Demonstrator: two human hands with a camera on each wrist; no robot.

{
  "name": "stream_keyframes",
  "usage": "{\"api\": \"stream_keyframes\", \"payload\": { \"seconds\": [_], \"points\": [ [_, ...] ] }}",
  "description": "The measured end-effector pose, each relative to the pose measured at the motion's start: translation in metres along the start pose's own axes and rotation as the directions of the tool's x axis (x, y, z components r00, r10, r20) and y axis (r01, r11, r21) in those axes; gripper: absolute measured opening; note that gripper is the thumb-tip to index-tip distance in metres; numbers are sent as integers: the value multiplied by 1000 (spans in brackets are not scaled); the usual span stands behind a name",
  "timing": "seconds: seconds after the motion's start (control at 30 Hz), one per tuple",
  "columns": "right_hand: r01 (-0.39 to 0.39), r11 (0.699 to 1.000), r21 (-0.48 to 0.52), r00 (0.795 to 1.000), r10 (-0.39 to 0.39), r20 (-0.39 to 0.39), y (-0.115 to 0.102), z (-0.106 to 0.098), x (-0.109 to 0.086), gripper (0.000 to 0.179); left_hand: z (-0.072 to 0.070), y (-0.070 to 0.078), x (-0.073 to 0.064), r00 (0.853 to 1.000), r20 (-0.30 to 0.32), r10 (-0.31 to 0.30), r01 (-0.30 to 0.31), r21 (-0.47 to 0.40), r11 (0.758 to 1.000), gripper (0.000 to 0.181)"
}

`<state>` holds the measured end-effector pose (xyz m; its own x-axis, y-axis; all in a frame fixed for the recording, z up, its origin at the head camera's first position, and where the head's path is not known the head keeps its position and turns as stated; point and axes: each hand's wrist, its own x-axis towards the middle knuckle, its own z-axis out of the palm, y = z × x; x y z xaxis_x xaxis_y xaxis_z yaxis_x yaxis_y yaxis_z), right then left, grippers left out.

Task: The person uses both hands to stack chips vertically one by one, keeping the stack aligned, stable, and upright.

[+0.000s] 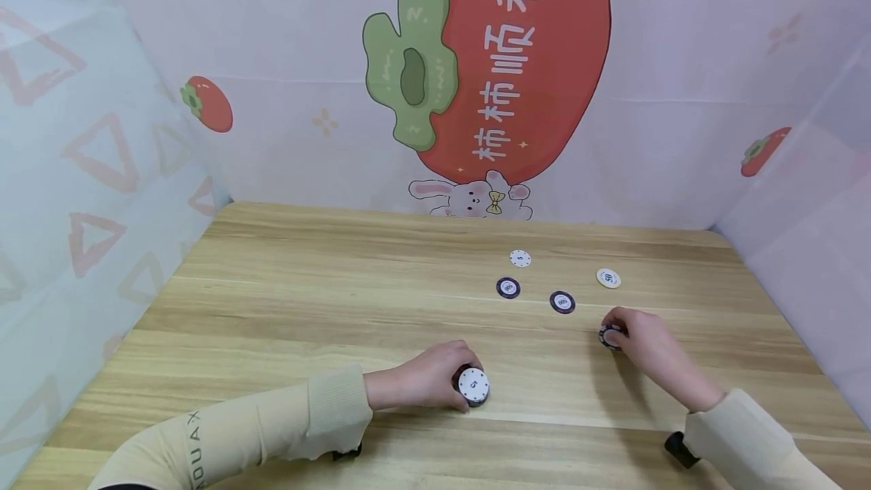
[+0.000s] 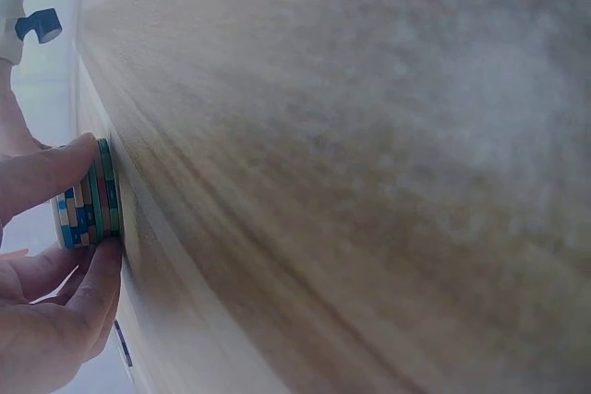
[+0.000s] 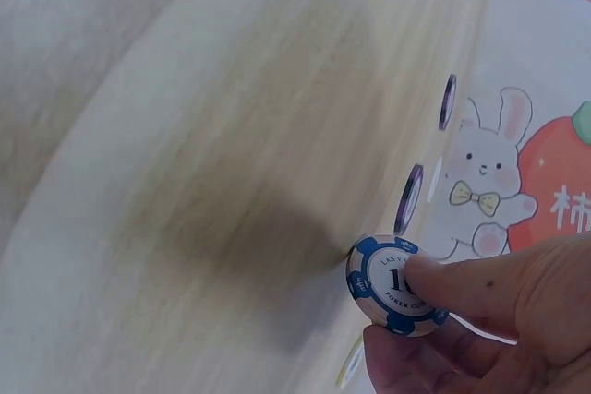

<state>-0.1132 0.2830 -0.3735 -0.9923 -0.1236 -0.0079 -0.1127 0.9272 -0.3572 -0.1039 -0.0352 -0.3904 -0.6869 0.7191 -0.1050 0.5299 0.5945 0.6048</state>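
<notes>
Your left hand (image 1: pixel 427 378) grips the stack (image 1: pixel 473 385) on the table (image 1: pixel 306 271); your right hand (image 1: pixel 645 339) pinches a blue-edged chip (image 3: pixel 377 285) right of the stack; four loose chips (image 1: pixel 562 302) lie beyond it, rightward.

Blue and cream chip (image 3: pixel 374 285), dark-dotted, white-topped stack (image 1: pixel 473 386), tan tabletop (image 1: pixel 327 278) with brown streaks

Smooth plastic-looking chips (image 1: pixel 473 385), wood-grained table (image 1: pixel 306 286), ribbed cuff (image 1: pixel 339 405)
</notes>
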Motion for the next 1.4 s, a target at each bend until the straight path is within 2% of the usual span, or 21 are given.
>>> {"api": "stream_keyframes", "payload": {
  "seconds": [0.3, 0.7, 0.97, 1.17, 1.4],
  "points": [
    [65, 998, -1, 997, -65, -33, -16, 3, -2, 7, 0, 0, 0, 1000, 5, -2, 2, -3, 1000, 38],
    [118, 992, 45, 993, -118, -8, -38, 6, -6, 14, 0, 1, 0, 1000, 6, 1, -1, 8, 1000, 39],
    [145, 985, 96, 989, -144, -12, -48, 8, -10, 17, -1, 2, 0, 1000, 1, 5, -5, 19, 1000, 40],
    [127, 978, 168, 991, -132, 18, -56, 12, -11, 19, 0, 2, 0, 1000, 5, 2, -2, 16, 1000, 40],
    [119, 958, 259, 992, -125, 6, -68, 15, -14, 20, 0, 2, 1, 1000, 5, -1, 1, 28, 1000, 40]
  ]
}}
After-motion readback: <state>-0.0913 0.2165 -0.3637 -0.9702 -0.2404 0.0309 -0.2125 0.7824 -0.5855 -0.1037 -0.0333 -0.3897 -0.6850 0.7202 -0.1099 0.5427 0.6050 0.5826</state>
